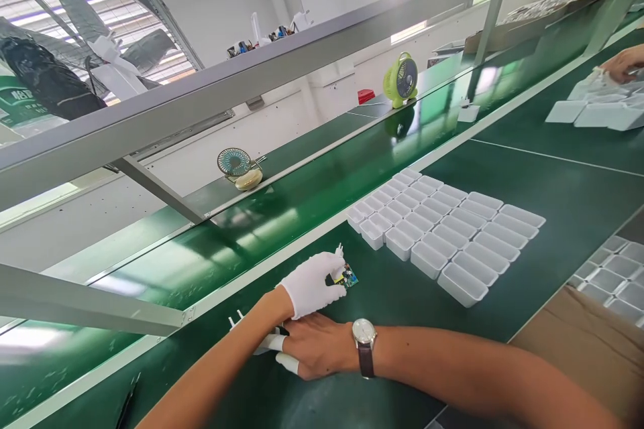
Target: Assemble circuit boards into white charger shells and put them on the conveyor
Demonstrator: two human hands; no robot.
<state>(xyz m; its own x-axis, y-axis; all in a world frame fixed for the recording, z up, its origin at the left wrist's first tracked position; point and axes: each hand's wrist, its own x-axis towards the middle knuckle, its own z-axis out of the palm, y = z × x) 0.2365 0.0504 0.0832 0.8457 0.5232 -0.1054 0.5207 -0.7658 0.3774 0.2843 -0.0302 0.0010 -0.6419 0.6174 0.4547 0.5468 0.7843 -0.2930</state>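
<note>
My left hand (314, 283), in a white glove, reaches in from the lower left. Its thumb and fingers pinch a small green circuit board (350, 277) with yellow and dark parts on it. Just beyond those fingertips a white piece with two prongs (339, 251) sticks up; whether it joins the board I cannot tell. Under the left wrist lies my right hand (322, 345), with white finger covers and a watch (364, 342) on its wrist. Its fingers are closed on a white plug housing (264, 347), mostly hidden, with two prongs pointing up to the left.
Rows of white plastic cases (447, 221) stand on the green table to the right. Tweezers (128, 399) lie lower left. Beyond a pale rail runs a green belt (302, 198) with small fans (401, 80) behind. Another person's hand (624, 66) handles white cases at the far right.
</note>
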